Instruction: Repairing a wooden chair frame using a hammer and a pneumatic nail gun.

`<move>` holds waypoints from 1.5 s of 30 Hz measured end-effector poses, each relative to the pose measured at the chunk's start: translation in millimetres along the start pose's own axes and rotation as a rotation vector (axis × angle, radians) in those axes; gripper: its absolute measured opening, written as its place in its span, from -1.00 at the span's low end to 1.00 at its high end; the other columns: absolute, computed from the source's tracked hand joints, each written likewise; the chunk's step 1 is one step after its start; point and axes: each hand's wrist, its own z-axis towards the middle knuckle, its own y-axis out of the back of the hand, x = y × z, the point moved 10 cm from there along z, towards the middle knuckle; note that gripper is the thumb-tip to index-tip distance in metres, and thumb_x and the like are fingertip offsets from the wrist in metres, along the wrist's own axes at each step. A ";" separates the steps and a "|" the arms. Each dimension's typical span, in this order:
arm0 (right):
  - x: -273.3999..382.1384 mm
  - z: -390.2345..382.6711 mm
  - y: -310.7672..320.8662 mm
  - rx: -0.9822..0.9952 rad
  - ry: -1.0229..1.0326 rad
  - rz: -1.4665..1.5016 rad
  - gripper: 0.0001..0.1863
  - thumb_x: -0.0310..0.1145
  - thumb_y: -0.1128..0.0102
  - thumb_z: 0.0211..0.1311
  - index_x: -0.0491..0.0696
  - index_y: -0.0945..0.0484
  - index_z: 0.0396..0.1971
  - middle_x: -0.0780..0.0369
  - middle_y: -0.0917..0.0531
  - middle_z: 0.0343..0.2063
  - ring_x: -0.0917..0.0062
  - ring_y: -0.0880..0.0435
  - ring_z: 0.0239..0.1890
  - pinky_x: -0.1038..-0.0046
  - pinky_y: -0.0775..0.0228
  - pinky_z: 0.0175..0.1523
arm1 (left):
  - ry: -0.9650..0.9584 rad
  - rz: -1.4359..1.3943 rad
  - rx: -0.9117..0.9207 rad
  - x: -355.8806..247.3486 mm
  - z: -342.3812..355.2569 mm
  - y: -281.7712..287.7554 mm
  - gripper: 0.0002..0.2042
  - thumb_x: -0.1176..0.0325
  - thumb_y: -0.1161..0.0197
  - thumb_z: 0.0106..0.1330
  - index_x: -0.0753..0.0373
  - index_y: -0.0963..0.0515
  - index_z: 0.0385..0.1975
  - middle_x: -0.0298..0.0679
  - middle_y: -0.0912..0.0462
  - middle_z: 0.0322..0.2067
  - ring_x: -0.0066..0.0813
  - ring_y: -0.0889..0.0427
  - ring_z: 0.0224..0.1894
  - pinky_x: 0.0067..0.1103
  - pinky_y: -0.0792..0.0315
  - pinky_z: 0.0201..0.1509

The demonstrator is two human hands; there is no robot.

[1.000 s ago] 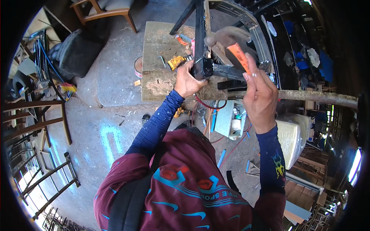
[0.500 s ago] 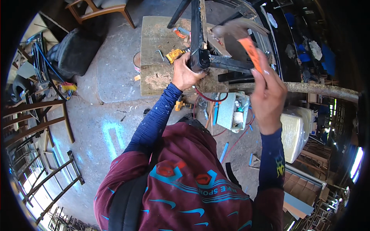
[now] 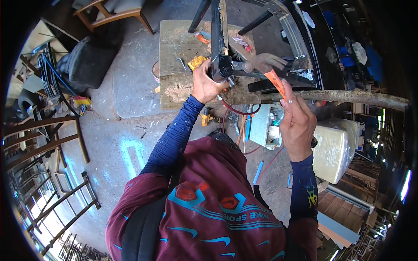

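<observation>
"Hammer (image 3: 275, 81) first: where is it?"

"At half past one from the middle of the view, in the right hand (image 3: 299, 124). Its steel head points its striking face toward nine and its claw toward three, over a crossbar of the black frame (image 3: 216, 35). I can't tell whether the two touch."

"How does the right hand hold it?"

"Thumb and fingers pinch the lower part of the orange handle; the handle's end is hidden behind them."

"And the left hand (image 3: 205, 85)?"

"At twelve. It wraps the near end of the frame's thickest bar, fingers on the left side, thumb below and to the right."

"What is under the frame?"

"The bench (image 3: 172, 43), a wooden board strewn with sawdust (image 3: 177, 91). At eleven from the left hand lies a yellow tool (image 3: 197, 62), partly covered, with a hex key (image 3: 180, 64) near it toward nine. An orange tool (image 3: 201, 38) lies farther up, toward twelve."

"And lower down?"

"A yellow drill (image 3: 206, 117) sits near the middle of the view. Toward three, a red hose (image 3: 244, 114) bows out by the bench edge, near a pale box (image 3: 259, 128) with bottles in it. Past the right hand, also at three, is a plastic-wrapped block (image 3: 331, 150)."
</observation>
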 end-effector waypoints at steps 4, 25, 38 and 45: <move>-3.7 -3.6 -0.1 -0.034 -0.009 0.015 -0.41 -0.62 -0.21 0.22 0.07 -0.50 0.27 0.12 -0.60 -0.44 0.24 -0.64 -0.45 0.25 -0.39 -0.38 | 0.029 0.083 0.006 1.9 0.2 1.2 -0.55 0.42 -0.48 -0.19 0.34 -0.57 -0.21 -0.31 -0.68 -0.32 -0.62 -0.56 -0.28 -0.58 -0.49 -0.08; -125.0 54.9 -23.2 0.487 -0.600 0.652 -0.54 -0.44 -0.14 0.41 -0.26 -0.42 0.25 0.20 -0.68 -0.12 0.74 -0.56 -0.23 0.67 -0.43 -0.15 | 0.023 0.142 -0.026 -9.5 0.5 -0.5 -0.52 0.46 -0.37 -0.22 0.32 -0.51 -0.16 -0.25 -0.61 -0.40 -0.51 -0.56 -0.36 -0.52 -0.50 -0.16; -94.8 98.3 -44.4 0.756 -0.188 0.269 -0.61 -0.40 -0.20 0.39 -0.20 -0.52 0.16 0.00 -0.63 0.07 0.39 -0.60 0.10 0.43 -0.36 0.24 | -0.159 0.584 0.108 -4.0 -15.0 -2.6 -0.41 0.32 -0.47 -0.37 0.31 -0.52 -0.19 -0.20 -0.58 -0.43 -0.30 -0.59 -0.43 -0.48 -0.49 -0.24; -104.8 111.9 -21.3 0.604 0.095 -0.019 -0.66 -0.40 -0.09 0.42 -0.11 -0.58 0.12 0.11 -0.68 -0.25 0.35 -0.57 -0.22 0.37 -0.42 -0.02 | -0.256 0.513 -0.026 -2.4 -22.3 -1.5 -0.54 0.27 -0.45 -0.12 0.36 -0.54 -0.20 -0.12 -0.57 -0.40 -0.19 -0.59 -0.41 -0.48 -0.49 -0.20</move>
